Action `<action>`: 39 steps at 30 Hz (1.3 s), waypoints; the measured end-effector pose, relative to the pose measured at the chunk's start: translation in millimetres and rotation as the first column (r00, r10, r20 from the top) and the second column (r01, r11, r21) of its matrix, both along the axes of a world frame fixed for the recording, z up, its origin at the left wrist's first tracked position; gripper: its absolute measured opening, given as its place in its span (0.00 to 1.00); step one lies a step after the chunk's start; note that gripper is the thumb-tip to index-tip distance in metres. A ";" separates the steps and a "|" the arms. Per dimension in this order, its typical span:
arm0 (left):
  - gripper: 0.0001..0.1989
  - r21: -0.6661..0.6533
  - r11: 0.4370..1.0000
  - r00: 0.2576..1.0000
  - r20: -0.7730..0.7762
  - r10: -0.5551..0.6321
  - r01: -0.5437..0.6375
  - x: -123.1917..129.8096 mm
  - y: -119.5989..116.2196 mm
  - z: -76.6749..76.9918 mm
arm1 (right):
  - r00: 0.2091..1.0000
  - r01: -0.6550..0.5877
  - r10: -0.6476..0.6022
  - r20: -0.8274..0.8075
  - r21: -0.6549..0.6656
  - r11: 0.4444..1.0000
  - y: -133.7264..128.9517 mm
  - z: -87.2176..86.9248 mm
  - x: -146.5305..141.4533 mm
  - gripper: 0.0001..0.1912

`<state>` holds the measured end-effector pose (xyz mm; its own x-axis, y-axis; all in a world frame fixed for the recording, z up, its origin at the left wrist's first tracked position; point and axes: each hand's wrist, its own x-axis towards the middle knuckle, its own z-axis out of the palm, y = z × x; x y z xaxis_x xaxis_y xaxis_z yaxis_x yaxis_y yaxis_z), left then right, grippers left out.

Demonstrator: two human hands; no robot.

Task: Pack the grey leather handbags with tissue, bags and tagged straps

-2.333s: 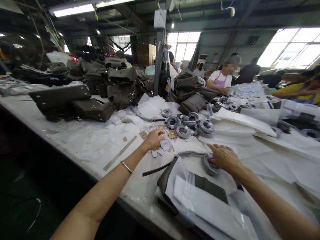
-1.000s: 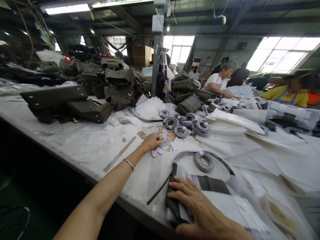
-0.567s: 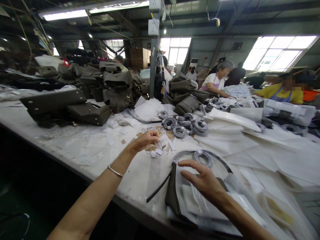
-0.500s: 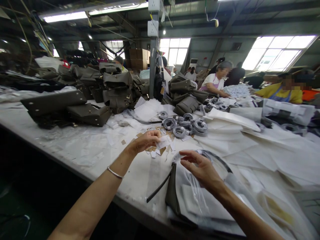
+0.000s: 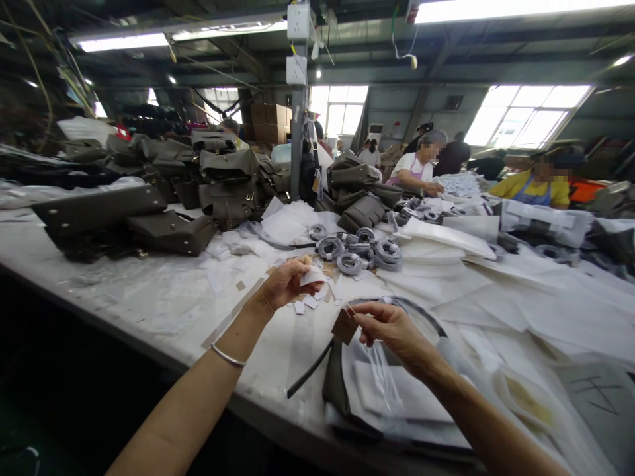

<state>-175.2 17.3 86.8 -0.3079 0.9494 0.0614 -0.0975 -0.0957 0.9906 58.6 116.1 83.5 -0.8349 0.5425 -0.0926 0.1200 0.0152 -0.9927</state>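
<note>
My left hand (image 5: 292,283), with a bangle at the wrist, is closed on a small white paper tag (image 5: 312,275) above the scattered tags on the table. Between the thumb and fingers of my right hand (image 5: 384,325) is a brown card tag (image 5: 344,326), pinched near its upper edge with a thin string. Below that hand lies a dark olive handbag (image 5: 336,383) partly covered in white padding and clear plastic. Its dark strap end (image 5: 308,371) sticks out to the left, and a wrapped handle (image 5: 421,309) arches behind.
Coiled wrapped straps (image 5: 349,262) sit past the tags. Olive bags (image 5: 169,231) pile up at the left and centre, near a post (image 5: 296,145). White sheets (image 5: 496,291) cover the right side. Across the table, a co-worker in a white top (image 5: 411,162) and another in yellow (image 5: 508,187) sit.
My right hand has gone from open fingers over the bag to pinching a brown tag. My left hand has turned slightly, still holding white paper. The view has shifted slightly.
</note>
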 end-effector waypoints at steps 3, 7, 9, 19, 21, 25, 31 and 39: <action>0.12 -0.046 0.998 0.995 -0.090 0.048 -0.053 -2.2 -1.7 -12.0 | 0.998 0.067 -0.066 -0.012 0.016 0.998 0.1 2.5 13.1 0.22; 0.24 -0.016 0.992 0.939 -0.320 -0.125 0.127 24.2 -5.7 -11.6 | 0.996 0.076 -0.074 -0.058 0.040 0.996 -12.8 14.3 17.1 0.22; 0.34 0.031 0.938 0.880 -0.357 -0.313 0.346 48.3 -5.7 -4.0 | 0.992 0.098 -0.090 -0.090 0.093 0.991 -21.6 22.3 15.0 0.21; 0.11 -0.202 0.780 0.747 -0.226 -0.626 0.593 115.8 10.9 -1.6 | 0.983 0.178 -0.163 -0.085 0.213 0.961 -20.0 50.6 37.7 0.22; 0.14 -0.215 0.785 0.746 -0.245 -0.619 0.581 113.1 9.1 -4.1 | 0.972 0.229 -0.217 -0.086 0.167 0.959 -12.7 54.6 47.1 0.25; 0.21 -0.157 0.816 0.795 -0.188 -0.577 0.556 100.8 5.3 -0.2 | 0.985 0.157 -0.167 0.043 0.176 0.972 1.2 53.5 61.4 0.27; 0.24 0.048 0.878 0.874 -0.143 -0.465 0.476 82.1 14.7 -1.1 | 0.986 -0.129 0.094 0.137 0.268 0.955 10.2 47.5 68.2 0.22; 0.26 0.027 0.867 0.867 -0.040 -0.497 0.498 89.9 25.9 -16.8 | 0.972 0.043 -0.019 -0.236 0.095 0.995 7.8 44.3 43.2 0.19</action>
<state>-85.3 43.2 70.0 0.2070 0.9733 0.0991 -0.1107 -0.0774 0.9908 101.8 123.9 127.8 -0.8096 0.5652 0.1584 -0.1135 0.1140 -0.9870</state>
